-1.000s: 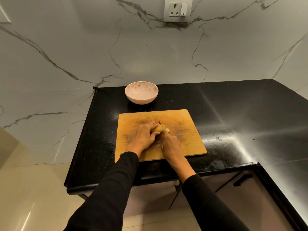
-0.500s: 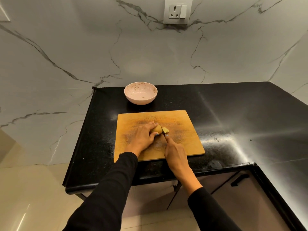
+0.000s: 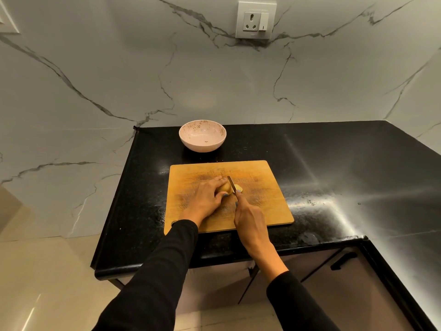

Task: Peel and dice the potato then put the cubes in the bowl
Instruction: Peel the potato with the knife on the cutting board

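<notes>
- Potato [image 3: 224, 188] sits mid-frame on the wooden cutting board [image 3: 262, 211], partly covered by the left hand [image 3: 205, 199]; the fingers curl over it and hold it down.
- Right hand [image 3: 248, 219] is clenched round the handle of a knife [image 3: 231, 183], index finger laid along the top; the blade stands just right of the potato, at its cut end.
- One pale slice [image 3: 238, 187] lies on the board just right of the blade — looks like the first piece off.
- Peeling: cannot tell for certain; the visible potato surface is yellowish and smooth, so probably done. No peels seen on the board.
- Dicing: barely started by my read — slices only, no cubes visible yet.
- Bowl [image 3: 202, 135] stands above the board in the frame, on the black counter [image 3: 346, 163], well apart from the hands. No potato in it; the speckles look like glaze pattern.
- Left to do: finish slicing, cut into cubes, move all cubes up into the bowl.
</notes>
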